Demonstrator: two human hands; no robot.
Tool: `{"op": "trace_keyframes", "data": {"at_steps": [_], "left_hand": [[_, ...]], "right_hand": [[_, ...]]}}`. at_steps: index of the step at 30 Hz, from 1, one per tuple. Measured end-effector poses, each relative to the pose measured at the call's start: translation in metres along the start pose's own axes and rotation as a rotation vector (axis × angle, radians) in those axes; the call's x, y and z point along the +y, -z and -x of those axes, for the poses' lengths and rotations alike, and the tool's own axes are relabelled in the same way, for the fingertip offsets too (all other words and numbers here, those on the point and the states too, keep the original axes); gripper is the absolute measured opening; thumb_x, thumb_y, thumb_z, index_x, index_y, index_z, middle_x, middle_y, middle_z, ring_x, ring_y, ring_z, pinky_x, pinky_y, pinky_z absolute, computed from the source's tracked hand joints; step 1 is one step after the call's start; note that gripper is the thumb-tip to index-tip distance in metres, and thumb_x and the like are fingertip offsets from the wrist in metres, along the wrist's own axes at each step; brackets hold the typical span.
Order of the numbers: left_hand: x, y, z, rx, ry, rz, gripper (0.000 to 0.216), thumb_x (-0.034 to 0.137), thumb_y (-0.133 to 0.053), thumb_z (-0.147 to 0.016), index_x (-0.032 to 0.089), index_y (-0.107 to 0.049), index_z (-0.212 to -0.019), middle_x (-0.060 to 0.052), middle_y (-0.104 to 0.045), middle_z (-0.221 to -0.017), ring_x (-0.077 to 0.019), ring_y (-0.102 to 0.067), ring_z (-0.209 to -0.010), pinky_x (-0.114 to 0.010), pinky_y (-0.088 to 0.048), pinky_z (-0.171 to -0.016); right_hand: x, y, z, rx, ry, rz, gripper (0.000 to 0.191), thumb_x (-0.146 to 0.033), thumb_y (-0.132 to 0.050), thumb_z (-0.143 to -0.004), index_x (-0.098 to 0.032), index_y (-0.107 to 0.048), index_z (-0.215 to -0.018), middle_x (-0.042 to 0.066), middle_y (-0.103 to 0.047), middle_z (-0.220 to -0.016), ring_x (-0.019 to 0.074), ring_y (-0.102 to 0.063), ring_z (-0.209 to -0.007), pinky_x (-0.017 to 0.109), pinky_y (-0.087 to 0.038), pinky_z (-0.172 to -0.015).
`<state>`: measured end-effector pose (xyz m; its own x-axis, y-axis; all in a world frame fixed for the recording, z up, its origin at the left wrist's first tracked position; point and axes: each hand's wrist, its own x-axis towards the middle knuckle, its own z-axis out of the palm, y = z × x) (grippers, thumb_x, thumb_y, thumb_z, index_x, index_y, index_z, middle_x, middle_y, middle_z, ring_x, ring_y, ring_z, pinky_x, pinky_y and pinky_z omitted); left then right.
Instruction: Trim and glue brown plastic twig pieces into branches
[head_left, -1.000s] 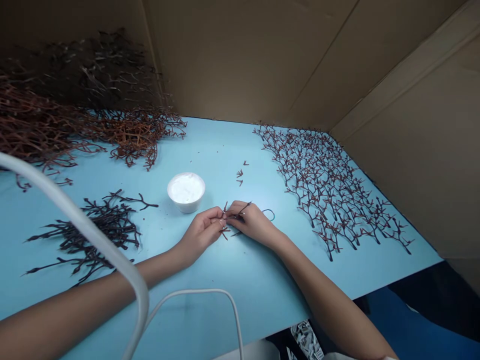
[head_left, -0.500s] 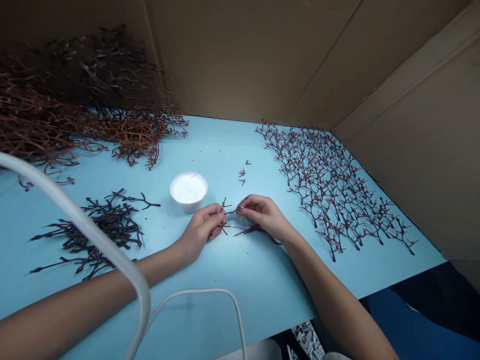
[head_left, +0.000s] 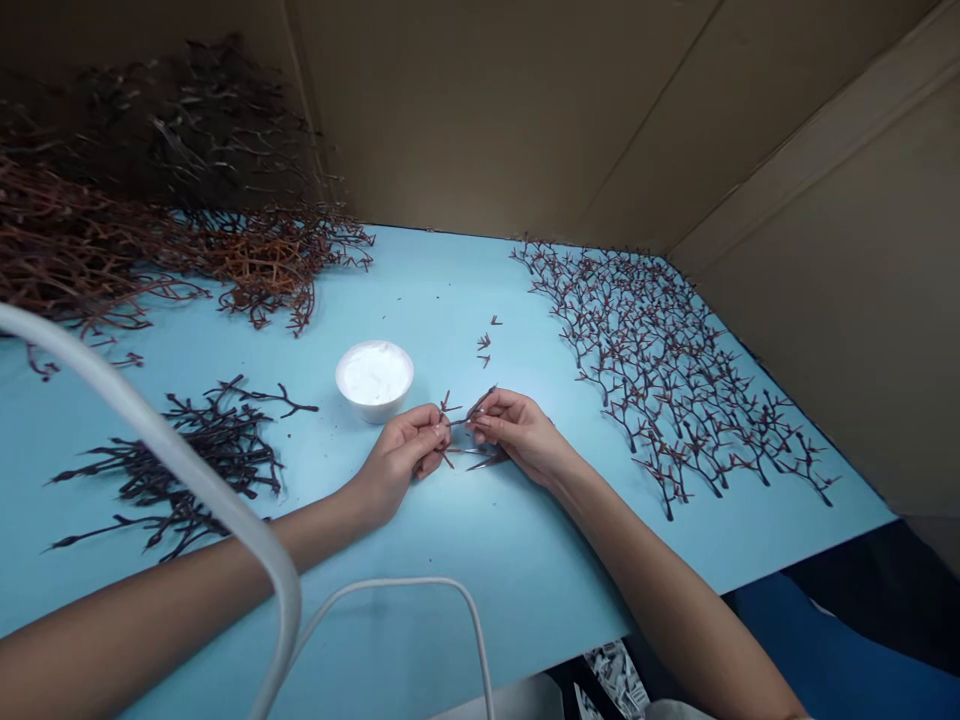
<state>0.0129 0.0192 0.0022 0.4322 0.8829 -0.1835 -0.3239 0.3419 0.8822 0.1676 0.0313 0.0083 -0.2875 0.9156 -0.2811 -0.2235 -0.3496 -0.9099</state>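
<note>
My left hand [head_left: 405, 455] and my right hand [head_left: 517, 430] meet at the middle of the light blue table [head_left: 465, 540]. Both pinch a small dark brown branching twig [head_left: 459, 420] between their fingertips. The right hand also has small scissors [head_left: 480, 458] tucked under its palm, blades pointing left. A small white bowl of white paste [head_left: 373, 377] stands just behind the left hand.
Rows of finished dark twigs [head_left: 660, 370] cover the table's right side. A loose pile of dark twigs [head_left: 187, 460] lies at left, and a big reddish-brown heap [head_left: 135, 230] at back left. Tiny cut bits [head_left: 484, 345] lie behind my hands. Cardboard walls [head_left: 570, 110] enclose the table. A white cable [head_left: 225, 520] hangs near the camera.
My right hand lifted off the table and drew back from the left, then closed in again on the twig. The scissors under it came into view.
</note>
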Motion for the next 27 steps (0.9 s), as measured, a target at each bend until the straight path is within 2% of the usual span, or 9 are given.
{"op": "trace_keyframes", "data": {"at_steps": [7,27], "left_hand": [[-0.0008,0.0000,0.0002,-0.002,-0.015,-0.017,0.018,0.026,-0.050,-0.069,0.015,-0.043,-0.058,0.006,-0.039,-0.051,-0.0029,-0.026,-0.038,-0.020,-0.015,-0.039],[-0.0035,0.0006,0.0012,0.003,-0.035,-0.080,0.019,0.029,-0.050,-0.071,0.016,-0.043,-0.059,0.006,-0.035,-0.048,-0.0045,-0.026,-0.039,-0.020,-0.017,-0.039]], "right_hand": [[-0.0001,-0.0015,0.0007,0.018,-0.023,-0.026,0.015,-0.022,-0.069,-0.053,-0.016,-0.056,-0.059,-0.004,-0.061,-0.057,0.0042,-0.050,-0.045,0.015,-0.028,-0.039],[0.0025,-0.0047,0.0003,-0.068,-0.024,-0.210,0.015,-0.020,-0.072,-0.051,-0.016,-0.059,-0.058,-0.004,-0.062,-0.055,0.0032,-0.051,-0.046,0.014,-0.032,-0.043]]}}
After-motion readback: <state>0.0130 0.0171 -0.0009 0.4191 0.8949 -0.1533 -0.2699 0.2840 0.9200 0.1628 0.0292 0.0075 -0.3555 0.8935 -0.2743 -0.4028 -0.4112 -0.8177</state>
